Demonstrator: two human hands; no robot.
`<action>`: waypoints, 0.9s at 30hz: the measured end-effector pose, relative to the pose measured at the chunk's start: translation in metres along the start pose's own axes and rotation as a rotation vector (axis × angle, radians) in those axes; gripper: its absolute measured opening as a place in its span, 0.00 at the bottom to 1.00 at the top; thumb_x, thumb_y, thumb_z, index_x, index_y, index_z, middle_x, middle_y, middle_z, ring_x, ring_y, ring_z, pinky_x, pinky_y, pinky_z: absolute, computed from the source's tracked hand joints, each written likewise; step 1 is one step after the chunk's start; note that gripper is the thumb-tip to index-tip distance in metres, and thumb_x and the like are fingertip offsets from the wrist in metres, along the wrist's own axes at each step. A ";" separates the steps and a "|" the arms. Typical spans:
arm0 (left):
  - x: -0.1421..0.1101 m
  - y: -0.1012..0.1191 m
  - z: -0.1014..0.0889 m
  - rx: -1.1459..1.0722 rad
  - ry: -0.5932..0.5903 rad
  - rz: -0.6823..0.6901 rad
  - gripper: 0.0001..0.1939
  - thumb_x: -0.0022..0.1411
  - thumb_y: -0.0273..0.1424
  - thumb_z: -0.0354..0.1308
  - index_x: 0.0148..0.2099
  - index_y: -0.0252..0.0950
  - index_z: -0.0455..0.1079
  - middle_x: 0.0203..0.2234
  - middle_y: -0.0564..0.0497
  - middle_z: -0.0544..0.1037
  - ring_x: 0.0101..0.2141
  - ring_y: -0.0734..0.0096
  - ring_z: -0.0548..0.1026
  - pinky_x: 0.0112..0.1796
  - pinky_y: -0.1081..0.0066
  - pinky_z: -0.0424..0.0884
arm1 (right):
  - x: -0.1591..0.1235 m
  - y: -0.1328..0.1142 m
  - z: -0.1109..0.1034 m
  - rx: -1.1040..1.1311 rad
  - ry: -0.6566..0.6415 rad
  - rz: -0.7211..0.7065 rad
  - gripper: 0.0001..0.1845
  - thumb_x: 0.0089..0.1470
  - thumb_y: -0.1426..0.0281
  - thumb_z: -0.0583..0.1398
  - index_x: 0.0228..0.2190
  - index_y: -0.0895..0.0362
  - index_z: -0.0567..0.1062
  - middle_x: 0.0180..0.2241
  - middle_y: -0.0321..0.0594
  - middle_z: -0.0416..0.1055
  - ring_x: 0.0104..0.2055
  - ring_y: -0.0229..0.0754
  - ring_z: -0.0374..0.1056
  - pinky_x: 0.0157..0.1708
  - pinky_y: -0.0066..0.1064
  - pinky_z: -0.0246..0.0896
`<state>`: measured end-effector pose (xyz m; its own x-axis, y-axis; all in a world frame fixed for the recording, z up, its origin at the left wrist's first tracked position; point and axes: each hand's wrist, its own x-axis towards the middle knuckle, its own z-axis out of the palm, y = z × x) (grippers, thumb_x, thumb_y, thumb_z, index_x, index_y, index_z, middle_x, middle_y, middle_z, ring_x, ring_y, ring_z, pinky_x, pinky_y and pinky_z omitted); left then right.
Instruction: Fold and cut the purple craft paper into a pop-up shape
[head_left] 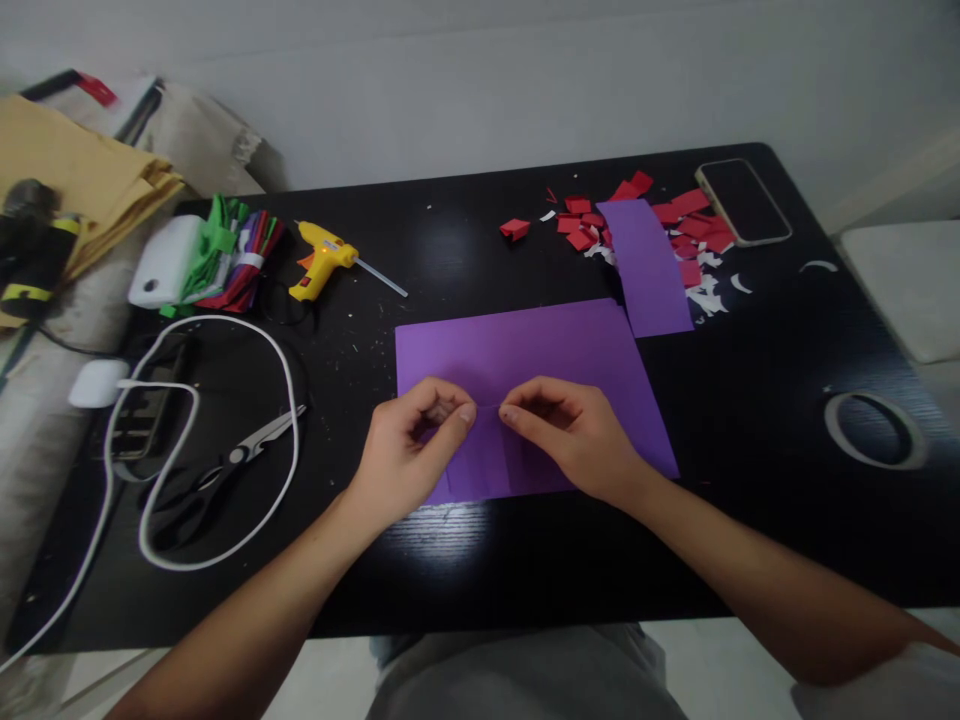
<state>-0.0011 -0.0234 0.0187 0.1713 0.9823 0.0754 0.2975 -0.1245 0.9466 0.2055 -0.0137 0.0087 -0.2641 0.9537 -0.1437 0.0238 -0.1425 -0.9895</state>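
Note:
In the head view, a purple sheet of paper (540, 340) lies flat on the black table in front of me. Over its near half, my left hand (412, 445) and my right hand (574, 435) face each other, thumbs pinched against fingers. Between the fingertips runs the thin edge of a smaller purple paper piece (487, 440), held by both hands. It blends into the sheet behind, so its full outline is hard to make out. A narrow purple paper strip (649, 270) rests beyond the sheet's far right corner.
Red paper scraps (577, 225) and white bits surround the strip, beside a phone (744, 200). A tape roll (876, 430) lies at right. Leftward are a yellow glue gun (324, 260), bundled coloured strips (232, 255), scissors (236, 458) and a looped white cable (294, 440).

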 end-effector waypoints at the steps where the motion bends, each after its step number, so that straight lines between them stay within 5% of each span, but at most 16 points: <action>1: 0.000 -0.001 0.000 0.009 -0.024 0.005 0.05 0.68 0.30 0.63 0.37 0.36 0.76 0.25 0.55 0.76 0.25 0.77 0.72 0.29 0.76 0.69 | 0.000 0.000 0.001 -0.011 -0.018 0.009 0.07 0.57 0.63 0.69 0.32 0.54 0.81 0.30 0.35 0.78 0.33 0.39 0.72 0.36 0.32 0.70; 12: -0.001 0.000 0.002 0.000 0.030 0.006 0.05 0.67 0.31 0.64 0.36 0.37 0.77 0.24 0.55 0.76 0.25 0.76 0.71 0.28 0.76 0.68 | -0.002 0.008 0.004 0.071 -0.039 0.066 0.11 0.52 0.65 0.73 0.36 0.53 0.80 0.34 0.36 0.81 0.37 0.40 0.78 0.41 0.33 0.75; 17: 0.002 -0.001 0.001 -0.031 -0.001 -0.054 0.05 0.65 0.30 0.64 0.35 0.36 0.75 0.23 0.56 0.74 0.24 0.77 0.71 0.27 0.77 0.69 | 0.000 0.008 0.000 0.017 0.076 -0.026 0.12 0.53 0.66 0.73 0.39 0.53 0.81 0.39 0.39 0.83 0.42 0.43 0.80 0.46 0.36 0.76; 23: 0.001 -0.001 0.002 -0.018 -0.043 -0.053 0.05 0.66 0.32 0.65 0.38 0.36 0.77 0.24 0.54 0.77 0.25 0.75 0.74 0.28 0.75 0.71 | -0.003 0.009 0.002 -0.032 0.054 -0.065 0.12 0.54 0.68 0.72 0.41 0.53 0.80 0.41 0.40 0.83 0.43 0.43 0.80 0.46 0.37 0.77; 27: 0.003 0.000 -0.001 -0.006 0.072 -0.067 0.05 0.65 0.31 0.65 0.35 0.36 0.77 0.23 0.55 0.77 0.24 0.76 0.71 0.27 0.76 0.68 | 0.000 0.008 0.000 -0.030 0.096 -0.057 0.11 0.54 0.67 0.72 0.40 0.53 0.80 0.40 0.40 0.83 0.43 0.44 0.80 0.46 0.38 0.77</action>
<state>-0.0014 -0.0204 0.0189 0.0834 0.9959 0.0337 0.3005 -0.0574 0.9520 0.2060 -0.0146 0.0008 -0.1726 0.9812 -0.0861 0.0410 -0.0802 -0.9959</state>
